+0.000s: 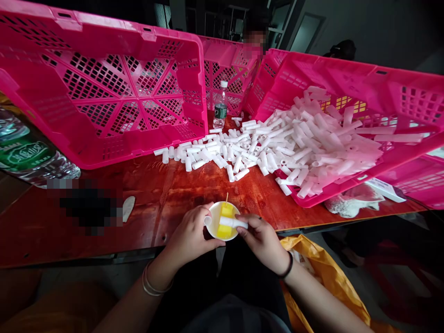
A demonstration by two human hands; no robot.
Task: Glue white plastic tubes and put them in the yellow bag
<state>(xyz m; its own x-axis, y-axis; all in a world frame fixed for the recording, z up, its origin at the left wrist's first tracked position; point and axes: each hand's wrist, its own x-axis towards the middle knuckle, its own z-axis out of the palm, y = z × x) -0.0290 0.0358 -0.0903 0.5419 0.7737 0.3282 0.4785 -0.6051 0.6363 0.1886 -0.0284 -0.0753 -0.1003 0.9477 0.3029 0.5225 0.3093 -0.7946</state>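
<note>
A small white bowl (214,210) is between my hands at the table's front edge. Yellow blocks (227,209) lie in it, and a thin wooden stick (227,197) stands up at its far side. My left hand (192,231) is closed at the bowl's left side, with the round open end of a white tube (207,220) showing at its fingers. Its thumb reaches along the near rim. In my right hand (260,238), a white plastic tube (233,223) is pinched and lies level over the bowl, covering part of the yellow blocks.
A heap of white tubes (312,138) spills from a tilted pink crate (347,69) onto the table (145,199). Another pink crate (204,92) stands left. A small bottle (220,108) is behind the heap, a large bottle (31,152) far left. A yellow bag (319,254) hangs below right.
</note>
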